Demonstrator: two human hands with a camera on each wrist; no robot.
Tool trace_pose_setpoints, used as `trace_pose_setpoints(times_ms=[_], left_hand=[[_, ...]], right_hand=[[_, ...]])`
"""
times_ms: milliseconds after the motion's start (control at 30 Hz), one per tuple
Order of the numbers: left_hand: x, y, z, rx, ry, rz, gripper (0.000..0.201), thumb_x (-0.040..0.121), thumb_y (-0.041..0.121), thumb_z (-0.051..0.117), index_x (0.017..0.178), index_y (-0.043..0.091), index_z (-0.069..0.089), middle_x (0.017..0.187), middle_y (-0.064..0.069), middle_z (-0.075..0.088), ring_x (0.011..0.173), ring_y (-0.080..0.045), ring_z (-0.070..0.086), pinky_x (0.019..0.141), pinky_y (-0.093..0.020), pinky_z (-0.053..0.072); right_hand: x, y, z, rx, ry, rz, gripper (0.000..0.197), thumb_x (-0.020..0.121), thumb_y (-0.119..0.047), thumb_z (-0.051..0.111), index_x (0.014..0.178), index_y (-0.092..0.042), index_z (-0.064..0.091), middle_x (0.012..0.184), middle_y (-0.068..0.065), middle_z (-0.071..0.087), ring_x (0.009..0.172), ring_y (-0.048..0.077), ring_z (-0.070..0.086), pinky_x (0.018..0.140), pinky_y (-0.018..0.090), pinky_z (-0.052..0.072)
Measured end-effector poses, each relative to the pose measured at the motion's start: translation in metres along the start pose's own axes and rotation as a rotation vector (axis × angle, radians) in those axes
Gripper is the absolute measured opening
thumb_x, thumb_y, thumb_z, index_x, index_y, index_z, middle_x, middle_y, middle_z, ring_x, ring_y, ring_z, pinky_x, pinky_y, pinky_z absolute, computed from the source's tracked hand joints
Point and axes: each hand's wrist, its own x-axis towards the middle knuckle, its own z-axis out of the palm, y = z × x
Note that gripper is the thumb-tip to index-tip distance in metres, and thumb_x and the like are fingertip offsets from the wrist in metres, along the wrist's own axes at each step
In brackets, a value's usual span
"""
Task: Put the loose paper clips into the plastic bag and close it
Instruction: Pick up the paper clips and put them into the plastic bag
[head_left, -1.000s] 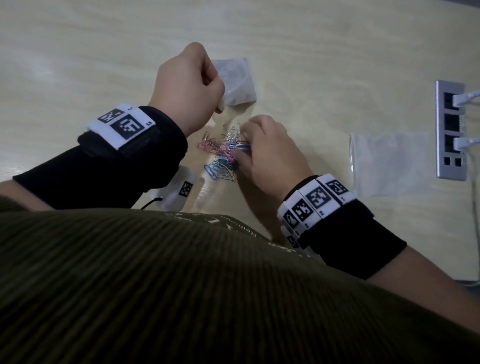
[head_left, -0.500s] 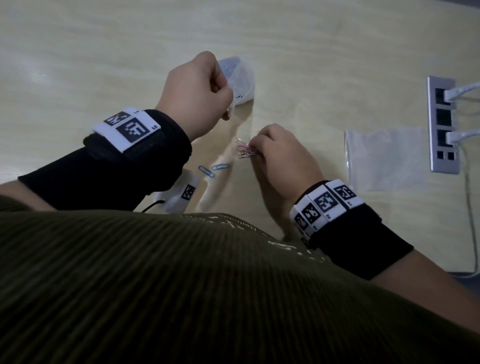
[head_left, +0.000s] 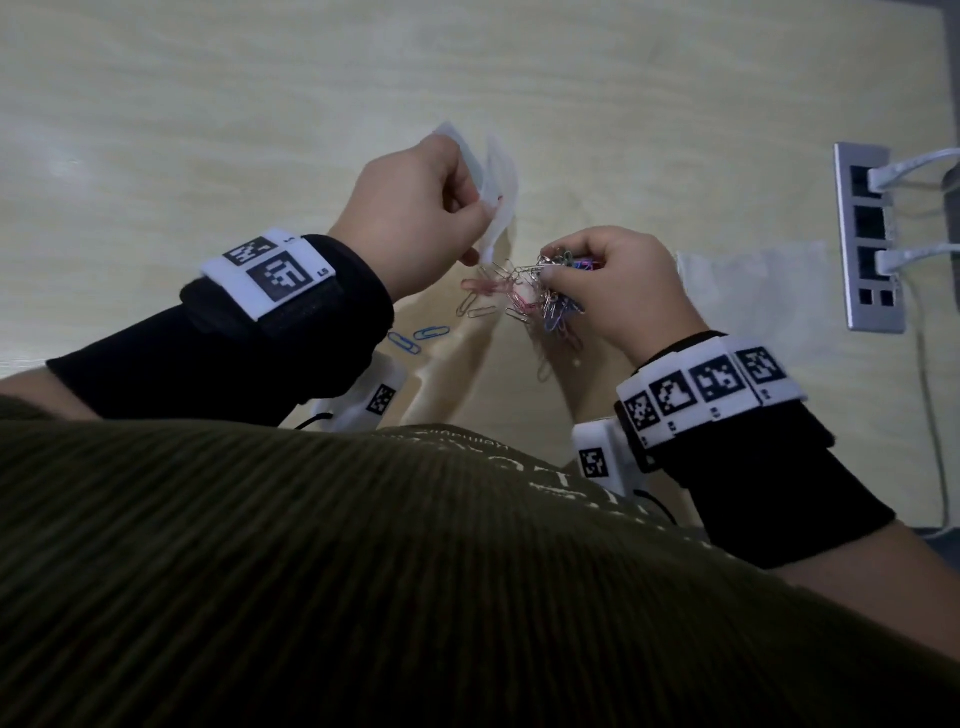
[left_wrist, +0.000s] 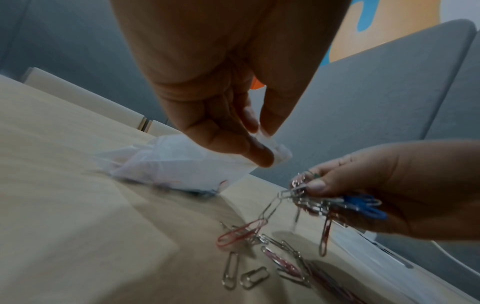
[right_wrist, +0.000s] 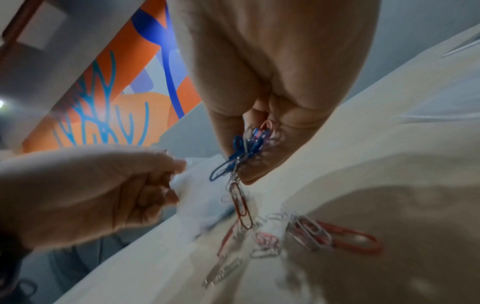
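Note:
My left hand pinches the mouth edge of a small clear plastic bag, whose far end rests on the table. Just right of it my right hand grips a tangled bunch of paper clips, lifted above the table, silver, blue and pink. A chain of clips hangs from the bunch down to loose clips lying on the wood. Two blue clips lie apart near my left wrist.
A second flat clear bag lies to the right on the pale wooden table. Beyond it a metal socket strip holds white plugs and cables. My green sweater fills the lower view.
My right hand has risen off the table with a larger bunch of clips, trailing a chain. My left hand has lifted the bag's mouth higher.

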Motion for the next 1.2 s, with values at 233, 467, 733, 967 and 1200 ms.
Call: trace_pose_setpoints(times_ms=[233, 467, 733, 967, 1200], left_hand=[[0.000, 0.000, 0.006, 0.036, -0.059, 0.025, 0.022, 0.086, 0.021, 0.060, 0.068, 0.026, 0.047, 0.065, 0.006, 0.066, 0.062, -0.004, 0.070, 0.059, -0.022, 0.049], [-0.004, 0.004, 0.014, 0.034, -0.129, 0.077, 0.018, 0.087, 0.022, 0.061, 0.073, 0.024, 0.050, 0.066, 0.007, 0.065, 0.059, 0.002, 0.067, 0.055, -0.019, 0.049], [-0.008, 0.004, 0.015, 0.087, -0.121, 0.127, 0.018, 0.087, 0.021, 0.061, 0.074, 0.025, 0.049, 0.070, 0.006, 0.068, 0.065, 0.004, 0.064, 0.060, -0.021, 0.048], [-0.007, 0.004, 0.016, 0.113, -0.097, 0.119, 0.021, 0.086, 0.020, 0.059, 0.070, 0.026, 0.047, 0.065, 0.010, 0.066, 0.065, 0.008, 0.062, 0.058, -0.014, 0.044], [-0.007, 0.001, 0.016, 0.085, -0.095, 0.100, 0.013, 0.085, 0.021, 0.061, 0.075, 0.023, 0.053, 0.065, 0.008, 0.066, 0.057, 0.008, 0.061, 0.054, -0.013, 0.043]], right_hand=[[-0.002, -0.018, -0.019, 0.504, -0.069, 0.166, 0.011, 0.082, -0.004, 0.071, 0.086, -0.014, 0.070, 0.081, 0.008, 0.071, 0.070, 0.017, 0.068, 0.073, 0.033, 0.059], [-0.006, -0.036, -0.018, 0.731, -0.185, 0.242, 0.006, 0.089, 0.000, 0.061, 0.092, -0.005, 0.064, 0.078, 0.008, 0.069, 0.062, 0.011, 0.066, 0.055, 0.019, 0.054], [-0.003, -0.041, -0.009, 0.698, -0.146, 0.334, 0.010, 0.093, 0.004, 0.052, 0.096, 0.007, 0.060, 0.096, 0.023, 0.059, 0.077, 0.024, 0.063, 0.056, 0.019, 0.057], [-0.003, -0.051, -0.010, 0.594, -0.195, 0.335, 0.024, 0.088, 0.017, 0.044, 0.109, 0.016, 0.056, 0.117, 0.035, 0.056, 0.092, 0.028, 0.064, 0.069, 0.023, 0.058], [-0.002, -0.044, -0.003, 0.047, -0.002, 0.019, 0.029, 0.082, -0.003, 0.058, 0.100, -0.024, 0.052, 0.100, 0.003, 0.067, 0.095, 0.017, 0.068, 0.082, 0.041, 0.059]])
